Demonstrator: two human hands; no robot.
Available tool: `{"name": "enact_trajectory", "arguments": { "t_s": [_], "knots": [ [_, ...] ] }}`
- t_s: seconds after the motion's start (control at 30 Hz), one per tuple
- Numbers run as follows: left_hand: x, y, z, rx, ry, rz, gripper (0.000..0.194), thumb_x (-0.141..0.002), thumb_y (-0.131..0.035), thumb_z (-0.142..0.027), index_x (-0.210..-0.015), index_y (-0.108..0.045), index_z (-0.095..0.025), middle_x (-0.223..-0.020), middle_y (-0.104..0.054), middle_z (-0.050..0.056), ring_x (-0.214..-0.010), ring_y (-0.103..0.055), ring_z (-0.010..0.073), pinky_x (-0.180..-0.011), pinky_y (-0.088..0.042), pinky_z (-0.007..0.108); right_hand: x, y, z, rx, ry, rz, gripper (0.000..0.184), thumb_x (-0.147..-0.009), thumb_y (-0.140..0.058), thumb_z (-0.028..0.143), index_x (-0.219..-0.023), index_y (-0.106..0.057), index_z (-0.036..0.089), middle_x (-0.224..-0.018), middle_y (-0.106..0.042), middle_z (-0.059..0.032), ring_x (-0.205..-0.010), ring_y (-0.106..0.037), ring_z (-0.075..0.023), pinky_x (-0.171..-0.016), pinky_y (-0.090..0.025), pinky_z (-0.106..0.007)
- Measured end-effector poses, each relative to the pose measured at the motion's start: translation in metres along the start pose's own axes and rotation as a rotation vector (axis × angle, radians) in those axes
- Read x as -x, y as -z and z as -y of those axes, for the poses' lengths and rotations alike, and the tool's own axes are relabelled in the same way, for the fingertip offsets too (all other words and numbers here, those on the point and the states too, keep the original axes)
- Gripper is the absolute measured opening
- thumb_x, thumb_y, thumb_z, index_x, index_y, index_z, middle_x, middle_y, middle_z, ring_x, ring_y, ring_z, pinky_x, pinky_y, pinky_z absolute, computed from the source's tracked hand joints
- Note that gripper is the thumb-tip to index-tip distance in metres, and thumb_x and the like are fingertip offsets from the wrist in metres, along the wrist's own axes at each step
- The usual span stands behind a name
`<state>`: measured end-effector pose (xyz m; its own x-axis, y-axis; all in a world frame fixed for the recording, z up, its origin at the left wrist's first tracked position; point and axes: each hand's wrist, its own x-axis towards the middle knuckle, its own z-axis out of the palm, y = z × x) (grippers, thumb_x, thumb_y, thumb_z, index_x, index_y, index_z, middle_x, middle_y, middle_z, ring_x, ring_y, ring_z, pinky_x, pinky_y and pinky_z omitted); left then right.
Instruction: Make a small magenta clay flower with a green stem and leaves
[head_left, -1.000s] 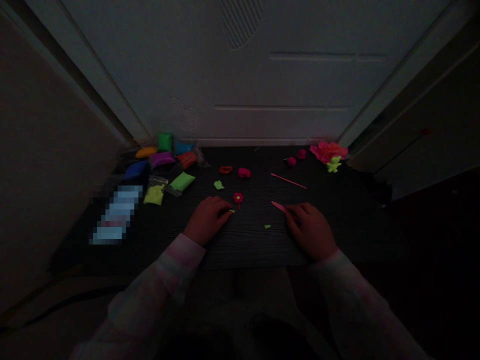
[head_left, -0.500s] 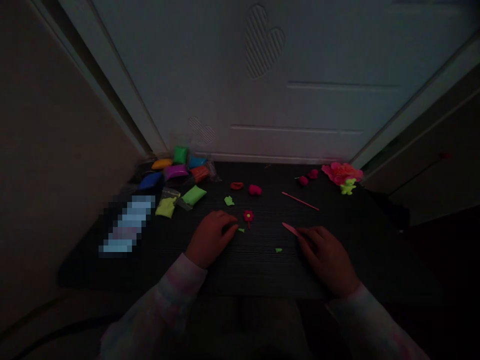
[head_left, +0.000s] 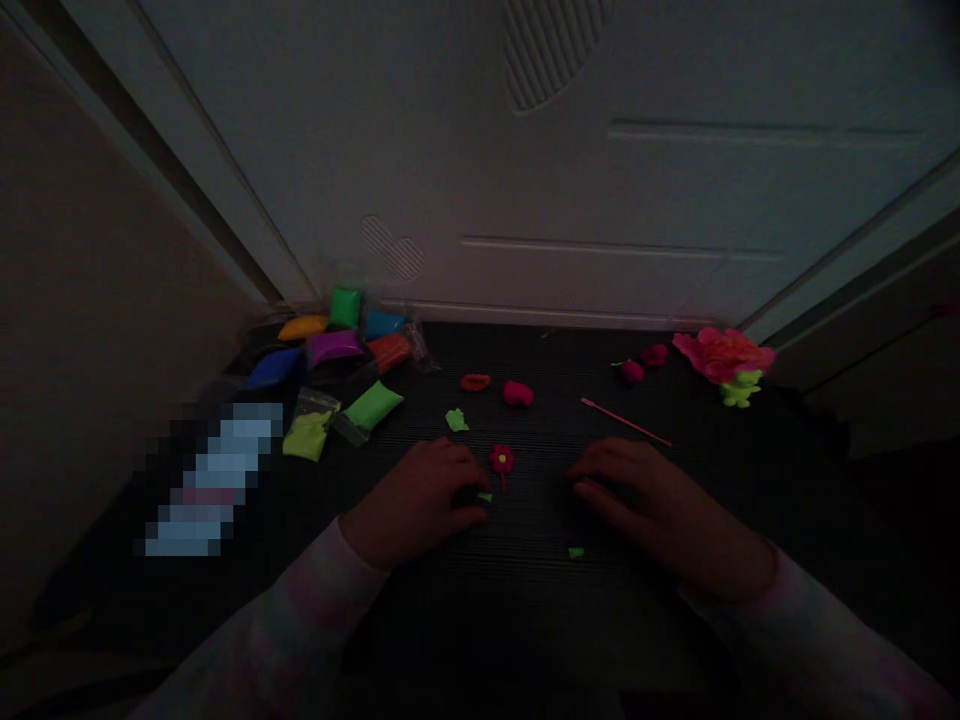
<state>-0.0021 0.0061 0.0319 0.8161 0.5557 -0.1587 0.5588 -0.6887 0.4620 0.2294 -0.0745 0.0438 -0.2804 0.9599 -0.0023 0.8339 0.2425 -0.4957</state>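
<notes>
My left hand (head_left: 420,500) rests on the dark table, its thumb and fingers apart around a tiny green clay piece (head_left: 486,497). Just beyond those fingertips lies a small red clay flower (head_left: 502,460) with a yellow centre and a short stem. My right hand (head_left: 652,500) hovers low over or rests on the table to the right, fingers stretched and slightly curled, thumb a little apart; nothing shows in it. The pink clay knife is out of sight, possibly under that hand. Another small green clay piece (head_left: 575,552) lies nearer to me, between the hands.
Bagged clay, such as a light green packet (head_left: 373,407) and a purple one (head_left: 335,347), lies at the left. Behind the flower are a green scrap (head_left: 456,420), an orange piece (head_left: 475,382) and a pink lump (head_left: 517,393). A pink stick (head_left: 626,421) lies right; a door (head_left: 465,180) stands behind.
The view has shifted closer to the table. My right hand has moved inward, towards the flower, and the pink knife that it held no longer shows. My left hand stays by the green piece.
</notes>
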Motion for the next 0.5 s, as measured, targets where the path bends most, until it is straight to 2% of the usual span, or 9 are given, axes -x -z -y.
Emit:
{"name": "enact_trajectory", "arguments": {
  "t_s": [0.1,0.2,0.37,0.5],
  "knots": [
    [-0.002,-0.005,0.003,0.036,-0.004,0.025,0.019,-0.073,-0.059,-0.025,-0.092,-0.059,-0.022,-0.093,-0.058,0.002,-0.092,-0.050,0.0193,-0.080,-0.038,0.035,-0.015,-0.004,0.002,0.008,0.011,0.038,0.017,-0.081,-0.046,0.024,-0.092,-0.058,0.023,-0.091,-0.060,-0.0028,-0.086,-0.055,-0.0165,-0.077,-0.043,-0.037],
    [-0.005,-0.010,0.010,0.072,-0.013,0.011,0.015,-0.077,-0.054,-0.024,-0.091,-0.058,-0.022,-0.091,-0.057,0.002,-0.090,-0.049,0.0178,-0.079,-0.038,0.033,-0.024,-0.011,0.000,-0.024,0.013,-0.032,0.017,-0.082,-0.045,0.023,-0.093,-0.057,0.021,-0.090,-0.061,-0.0031,-0.086,-0.054,-0.0162,-0.076,-0.042,-0.036],
    [-0.004,-0.015,0.015,0.092,-0.050,-0.024,0.011,-0.080,-0.051,-0.023,-0.087,-0.058,-0.023,-0.088,-0.056,0.000,-0.087,-0.048,0.0162,-0.078,-0.036,0.033,-0.021,-0.024,-0.008,-0.017,0.001,-0.114,0.016,-0.082,-0.046,0.021,-0.093,-0.057,0.020,-0.090,-0.061,-0.0035,-0.084,-0.055,-0.0158,-0.073,-0.042,-0.035],
    [-0.002,-0.016,0.011,0.126,-0.081,-0.007,0.012,-0.080,-0.050,-0.024,-0.088,-0.058,-0.024,-0.088,-0.057,-0.001,-0.086,-0.048,0.0155,-0.077,-0.035,0.031,-0.016,-0.025,-0.012,0.017,0.006,-0.165,0.016,-0.081,-0.046,0.022,-0.093,-0.057,0.020,-0.089,-0.062,-0.0034,-0.084,-0.055,-0.0160,-0.073,-0.042,-0.035]
  ]
}}
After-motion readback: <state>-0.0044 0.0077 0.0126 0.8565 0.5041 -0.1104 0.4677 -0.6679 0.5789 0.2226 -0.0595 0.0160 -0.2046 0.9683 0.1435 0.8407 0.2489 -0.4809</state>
